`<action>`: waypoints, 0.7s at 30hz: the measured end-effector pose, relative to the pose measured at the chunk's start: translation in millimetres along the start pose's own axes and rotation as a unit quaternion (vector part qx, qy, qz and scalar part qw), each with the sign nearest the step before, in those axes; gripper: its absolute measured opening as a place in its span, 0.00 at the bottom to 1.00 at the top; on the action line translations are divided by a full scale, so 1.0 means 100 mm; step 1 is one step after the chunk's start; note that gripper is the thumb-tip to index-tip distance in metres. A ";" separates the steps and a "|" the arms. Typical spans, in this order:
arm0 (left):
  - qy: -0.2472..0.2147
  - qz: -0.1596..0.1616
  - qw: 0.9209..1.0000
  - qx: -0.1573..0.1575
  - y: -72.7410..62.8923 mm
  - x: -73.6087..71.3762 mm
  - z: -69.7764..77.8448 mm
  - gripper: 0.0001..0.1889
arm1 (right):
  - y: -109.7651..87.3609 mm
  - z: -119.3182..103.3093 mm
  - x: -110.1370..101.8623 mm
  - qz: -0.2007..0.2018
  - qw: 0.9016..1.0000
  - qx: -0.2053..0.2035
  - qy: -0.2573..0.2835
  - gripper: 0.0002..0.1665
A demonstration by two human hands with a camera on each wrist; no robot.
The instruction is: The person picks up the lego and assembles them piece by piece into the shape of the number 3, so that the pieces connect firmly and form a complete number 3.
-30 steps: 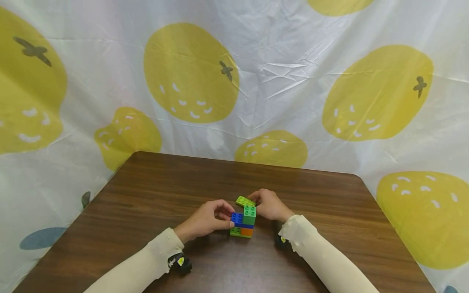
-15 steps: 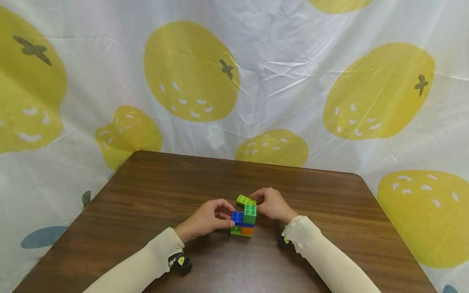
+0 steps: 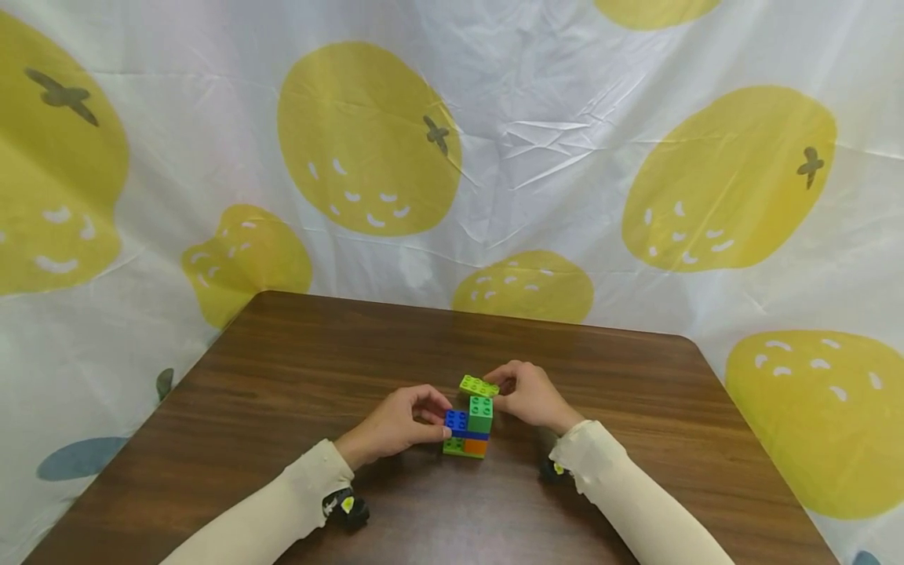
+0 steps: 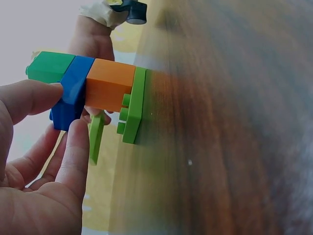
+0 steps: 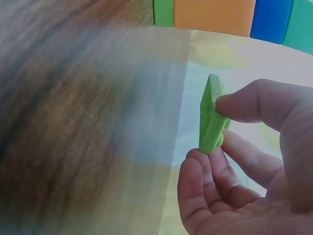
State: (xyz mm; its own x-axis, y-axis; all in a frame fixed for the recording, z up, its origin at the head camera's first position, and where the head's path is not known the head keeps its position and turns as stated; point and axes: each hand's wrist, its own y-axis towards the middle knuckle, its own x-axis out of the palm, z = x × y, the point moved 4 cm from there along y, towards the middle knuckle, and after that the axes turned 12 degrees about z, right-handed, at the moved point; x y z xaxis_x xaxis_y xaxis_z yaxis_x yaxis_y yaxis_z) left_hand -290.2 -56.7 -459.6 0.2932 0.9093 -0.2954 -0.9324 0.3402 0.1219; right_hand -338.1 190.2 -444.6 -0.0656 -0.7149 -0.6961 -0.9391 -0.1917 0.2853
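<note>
Near the middle of the brown table (image 3: 339, 337), through the head camera, I see a small stack (image 3: 475, 435) of 4 toy pieces, upright, with the person's left hand (image 3: 391, 424) at its left side. I have that thumb and fingertips pinching the blue brick (image 3: 456, 421), and compared with 1 second ago neither hold nor stack shows any clear shift. The green brick (image 3: 480, 414) sits on the blue brick's right part, the orange brick (image 4: 110, 83) is under it, and the green base plate (image 4: 136, 107) is lowest, bare studs showing beneath the blue overhang. I cannot tell whether that base bears fully on the wood

What has changed is on my right: the right hand (image 3: 533, 396) has drifted slightly to the right, and the loose lime plate (image 3: 479, 386) has gone with it. Its thumb and fingers grip that plate by an edge, studs upward, clear of the tabletop, just beyond the stack; the right wrist view shows me a gap between plate and stack. Behind the table, the white cloth (image 3: 537, 196) with yellow fruit looks the same, and 2 cream sleeves (image 3: 261, 510) reach in from the lower edge
</note>
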 end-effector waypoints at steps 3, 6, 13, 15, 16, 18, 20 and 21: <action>0.000 0.001 1.000 -0.001 -0.01 0.00 0.01 0.18 | -0.01 -0.02 -0.02 0.001 1.000 0.000 0.000 0.20; -0.002 0.002 1.000 -0.001 -0.01 0.00 0.01 0.18 | -0.03 -0.04 -0.03 0.001 1.000 0.002 0.006 0.20; -0.004 0.002 1.000 -0.002 -0.01 0.00 -0.01 0.18 | -0.06 -0.07 -0.06 0.004 1.000 0.001 0.014 0.20; -0.002 0.002 1.000 -0.003 0.00 0.00 -0.01 0.18 | -0.06 -0.08 -0.07 0.006 1.000 -0.001 0.013 0.20; -0.002 0.002 1.000 -0.003 0.00 0.00 -0.01 0.18 | -0.07 -0.09 -0.08 0.006 1.000 -0.002 0.014 0.20; -0.001 0.003 1.000 -0.002 0.00 0.00 -0.01 0.18 | -0.07 -0.11 -0.09 0.003 1.000 -0.003 0.016 0.20; 0.000 0.005 1.000 -0.003 0.00 0.00 -0.02 0.18 | -0.08 -0.13 -0.10 0.002 1.000 -0.004 0.019 0.20; 0.000 0.006 1.000 -0.004 0.00 0.00 -0.02 0.18 | -0.09 -0.13 -0.10 0.002 1.000 -0.004 0.022 0.20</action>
State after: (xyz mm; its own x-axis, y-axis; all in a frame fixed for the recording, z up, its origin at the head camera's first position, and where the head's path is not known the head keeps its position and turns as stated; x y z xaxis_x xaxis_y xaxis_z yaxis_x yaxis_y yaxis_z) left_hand -290.1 -57.2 -461.4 0.2823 0.9129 -0.2948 -0.9372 0.3281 0.1184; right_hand -324.9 190.4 -431.0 -0.0538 -0.7443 -0.6657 -0.9362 -0.1943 0.2929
